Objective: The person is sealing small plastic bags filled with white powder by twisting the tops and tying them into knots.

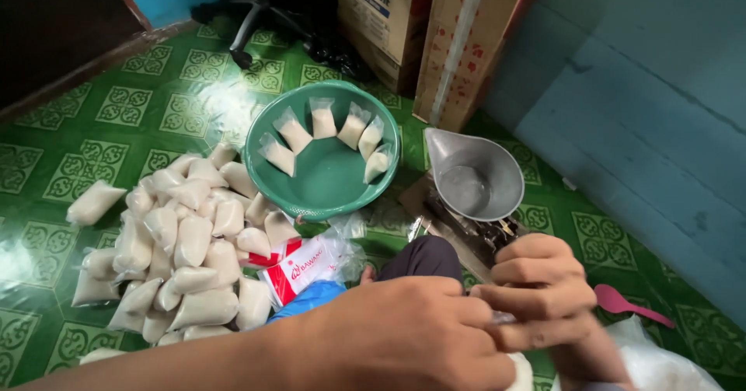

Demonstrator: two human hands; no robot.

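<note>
Across the green patterned floor (70,165) I see, from largest down, a heap of filled white pouches (175,251), a green basin (326,181) with six more pouches leaning round its wall, and a metal funnel (474,177) just right of the basin. Near the bottom edge my left hand (404,333) and right hand (536,290) meet, the fingers of both pinched narrow on a small clear bag (501,317), mostly hidden between them. A pink spoon (622,304) lies just right of my right hand.
</note>
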